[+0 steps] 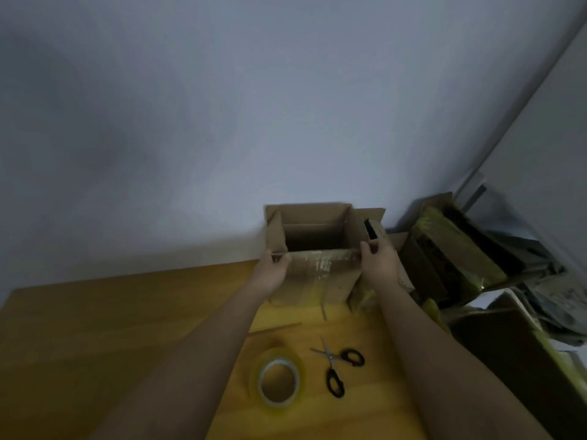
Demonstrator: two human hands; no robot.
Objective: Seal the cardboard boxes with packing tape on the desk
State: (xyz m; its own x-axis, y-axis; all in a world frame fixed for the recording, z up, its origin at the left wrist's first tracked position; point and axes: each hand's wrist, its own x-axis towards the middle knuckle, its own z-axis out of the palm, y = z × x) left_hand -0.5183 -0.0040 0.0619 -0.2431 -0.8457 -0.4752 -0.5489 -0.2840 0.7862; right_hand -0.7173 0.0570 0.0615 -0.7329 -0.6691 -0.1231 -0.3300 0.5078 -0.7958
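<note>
On desk, open-topped cardboard box, taped front.

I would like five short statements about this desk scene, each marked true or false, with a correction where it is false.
1. The brown cardboard box stands open at the top. True.
2. The left hand holds the roll of clear packing tape. False: the roll lies flat on the wooden desk, and this hand grips the box's near flap at its left end.
3. The black-handled scissors lie on the desk, right of the tape roll. True.
4. The right hand rests on the scissors. False: it grips the box's near flap at its right end.
5. The scissors lie inside the box. False: they lie on the desk, nearer the person.
</note>
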